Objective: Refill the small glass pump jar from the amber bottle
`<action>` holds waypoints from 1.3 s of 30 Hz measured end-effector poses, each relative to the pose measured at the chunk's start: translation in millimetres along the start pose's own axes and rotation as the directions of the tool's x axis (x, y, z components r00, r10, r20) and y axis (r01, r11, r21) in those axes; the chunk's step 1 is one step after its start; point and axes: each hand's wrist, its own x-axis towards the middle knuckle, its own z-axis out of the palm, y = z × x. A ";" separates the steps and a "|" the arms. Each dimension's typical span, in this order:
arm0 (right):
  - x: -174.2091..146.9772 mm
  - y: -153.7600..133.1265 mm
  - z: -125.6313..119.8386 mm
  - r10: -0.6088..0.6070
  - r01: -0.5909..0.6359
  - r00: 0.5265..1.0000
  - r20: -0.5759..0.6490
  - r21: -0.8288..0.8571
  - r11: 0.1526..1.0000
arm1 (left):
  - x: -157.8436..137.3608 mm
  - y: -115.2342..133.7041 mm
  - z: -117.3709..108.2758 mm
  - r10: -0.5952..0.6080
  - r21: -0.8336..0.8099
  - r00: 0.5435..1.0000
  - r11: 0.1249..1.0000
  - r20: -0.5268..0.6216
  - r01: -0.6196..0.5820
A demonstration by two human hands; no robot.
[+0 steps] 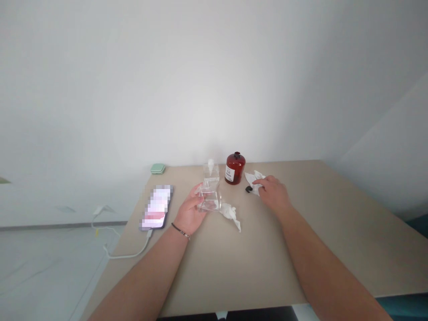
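My left hand is closed around a clear, square-sided bottle, tilted above the table. Just beyond it stands another clear container with something white at its top. A crumpled white tissue lies on the table right beside the held bottle. To the right, my right hand is over a second white tissue, its thumb and index finger closed on it as far as I can see. Close to those fingertips is a small black piece, perhaps a cap. An amber-red bottle with a white label and an uncovered neck stands between the hands.
A phone with a blurred screen lies at the left of the table, joined to a white cable that hangs over the left edge. Near the wall sits a small green case. The pale wall bounds the table's back.
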 end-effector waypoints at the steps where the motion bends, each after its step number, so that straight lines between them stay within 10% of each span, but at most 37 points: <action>1: 0.8 3.2 1.0 -0.003 0.003 1.000 0.023 0.001 1.000 | 0.0 -0.1 -0.4 -0.002 -0.003 1.000 1.000 -0.001 0.002; 39: -0.1 5.1 -4.9 -0.054 0.054 0.999 -0.003 -0.024 0.998 | 0.6 -1.9 -4.1 -0.009 0.055 1.000 0.998 -0.008 0.009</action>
